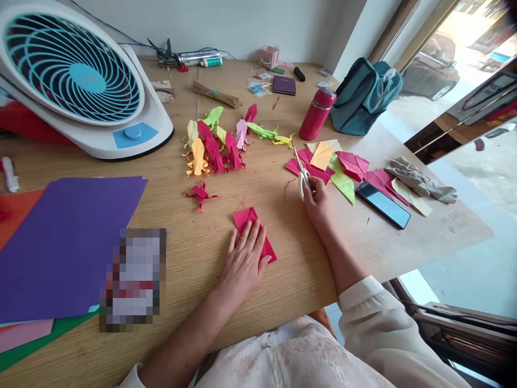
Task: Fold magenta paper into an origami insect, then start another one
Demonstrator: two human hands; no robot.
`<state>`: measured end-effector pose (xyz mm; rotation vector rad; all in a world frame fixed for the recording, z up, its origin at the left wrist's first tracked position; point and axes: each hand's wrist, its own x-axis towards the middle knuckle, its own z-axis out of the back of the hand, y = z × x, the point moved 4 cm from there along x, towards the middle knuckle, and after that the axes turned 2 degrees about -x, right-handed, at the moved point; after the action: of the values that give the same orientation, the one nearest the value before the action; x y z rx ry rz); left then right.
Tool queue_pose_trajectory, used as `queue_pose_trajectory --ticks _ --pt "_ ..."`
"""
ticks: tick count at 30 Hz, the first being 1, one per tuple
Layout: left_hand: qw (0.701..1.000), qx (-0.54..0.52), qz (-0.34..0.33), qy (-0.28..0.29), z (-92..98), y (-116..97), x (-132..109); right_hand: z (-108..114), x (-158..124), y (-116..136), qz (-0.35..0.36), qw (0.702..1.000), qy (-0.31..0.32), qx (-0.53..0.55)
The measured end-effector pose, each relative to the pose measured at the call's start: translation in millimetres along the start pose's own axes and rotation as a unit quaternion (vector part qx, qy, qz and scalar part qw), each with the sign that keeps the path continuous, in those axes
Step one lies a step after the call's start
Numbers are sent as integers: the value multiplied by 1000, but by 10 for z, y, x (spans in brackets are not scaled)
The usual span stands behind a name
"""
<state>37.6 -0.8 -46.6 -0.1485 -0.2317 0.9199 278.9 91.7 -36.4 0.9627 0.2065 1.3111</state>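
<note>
My left hand lies flat with fingers spread on a folded pink-red sheet of paper, covering much of it. To the right, my right hand grips a pair of scissors with white handles, blades pointing away from me. The scissors are beside a loose pile of folded papers in red, orange and green. Ahead of my left hand is a small red origami figure with thin legs. Behind it stand several more origami figures in red, orange, yellow, green and pink.
A white and blue fan stands at the back left, near a stack of coloured paper sheets. A phone, grey gloves, a red bottle and a teal bag are to the right. Bundled sticks lie behind.
</note>
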Motion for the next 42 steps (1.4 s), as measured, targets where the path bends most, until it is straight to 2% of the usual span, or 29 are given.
queue_pose_trajectory --ticks 4,6,8,12,14,18,25,32,35,38,42 --pt "1000 12 13 9 -11 0 6 178 -240 211 -28 990 68 123" --pt "1000 13 17 14 -7 2 -1 331 -444 283 -97 945 130 284" --pt "1000 8 21 17 3 -1 -13 497 -692 343 -132 893 216 373" --pt "999 -4 29 27 8 -21 -33 767 -1223 304 -201 803 373 419" --pt "999 -5 29 29 8 -27 -38 849 -1417 251 -217 780 412 419" --pt "1000 -5 -6 17 45 -33 -46 889 -1558 149 -244 776 391 431" --pt "993 13 -109 -33 234 -36 -132 755 -1479 136 -213 784 361 457" --pt "980 49 -181 -72 444 -109 -243 770 -1487 79 -209 779 352 474" --pt "978 47 -181 -91 535 -110 -250 780 -1492 47 -213 786 340 470" --pt "984 32 -148 -92 545 -77 -256 779 -1501 21 -200 795 337 463" --pt "996 19 -80 -24 369 -31 -301 771 -1521 -15 -191 795 340 464"
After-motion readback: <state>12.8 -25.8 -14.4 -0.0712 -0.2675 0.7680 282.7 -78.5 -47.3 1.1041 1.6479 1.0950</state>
